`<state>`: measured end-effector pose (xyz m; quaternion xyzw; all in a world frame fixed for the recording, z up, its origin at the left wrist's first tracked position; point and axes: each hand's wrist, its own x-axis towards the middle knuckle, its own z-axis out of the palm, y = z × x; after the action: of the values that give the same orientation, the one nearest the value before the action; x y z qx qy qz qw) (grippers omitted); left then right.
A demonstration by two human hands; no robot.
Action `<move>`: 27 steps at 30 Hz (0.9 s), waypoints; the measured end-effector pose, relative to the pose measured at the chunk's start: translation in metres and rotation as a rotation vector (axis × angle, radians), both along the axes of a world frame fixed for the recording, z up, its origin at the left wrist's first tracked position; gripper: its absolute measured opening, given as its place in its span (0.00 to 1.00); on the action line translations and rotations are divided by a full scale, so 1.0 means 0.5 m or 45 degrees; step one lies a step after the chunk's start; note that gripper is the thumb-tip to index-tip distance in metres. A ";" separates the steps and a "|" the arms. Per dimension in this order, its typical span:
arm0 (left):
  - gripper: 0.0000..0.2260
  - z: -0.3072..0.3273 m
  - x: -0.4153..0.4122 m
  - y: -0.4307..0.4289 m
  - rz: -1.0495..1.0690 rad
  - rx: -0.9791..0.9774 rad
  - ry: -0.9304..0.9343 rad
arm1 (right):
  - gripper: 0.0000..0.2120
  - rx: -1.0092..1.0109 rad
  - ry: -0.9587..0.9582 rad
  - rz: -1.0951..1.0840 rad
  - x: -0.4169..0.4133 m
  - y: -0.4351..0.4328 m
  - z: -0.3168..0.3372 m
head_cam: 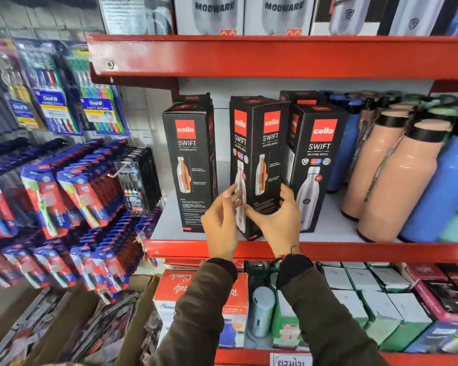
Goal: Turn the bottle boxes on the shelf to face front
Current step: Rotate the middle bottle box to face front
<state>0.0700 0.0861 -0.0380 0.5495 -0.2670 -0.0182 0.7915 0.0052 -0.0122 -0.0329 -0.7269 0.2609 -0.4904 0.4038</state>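
Observation:
Three black Cello Swift bottle boxes stand in a row on the white shelf. The left box shows a cutaway-bottle panel to the front. The middle box stands turned with one corner toward me, two faces showing. The right box shows a steel-bottle picture to the front. My left hand grips the middle box's lower left face. My right hand wraps its lower right face. More black boxes stand behind the row, partly hidden.
Peach bottles and blue bottles crowd the shelf's right side. A red shelf lip hangs overhead with Modware boxes above. Toothbrush packs hang at left. Boxed goods fill the shelf below.

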 end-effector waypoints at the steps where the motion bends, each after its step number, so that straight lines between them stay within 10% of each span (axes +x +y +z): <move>1: 0.17 0.002 0.004 -0.001 0.048 0.016 -0.042 | 0.40 0.004 -0.009 0.005 -0.001 0.000 0.001; 12: 0.16 0.016 0.066 -0.027 -0.099 0.361 -0.062 | 0.48 0.065 0.011 0.231 0.000 -0.025 -0.006; 27: 0.14 -0.012 0.054 -0.012 0.034 0.343 -0.129 | 0.28 -0.037 0.030 0.335 0.011 -0.040 -0.024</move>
<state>0.0969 0.0804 -0.0442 0.6544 -0.2941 -0.0155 0.6964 0.0106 -0.0321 -0.0448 -0.7664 0.1610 -0.4283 0.4508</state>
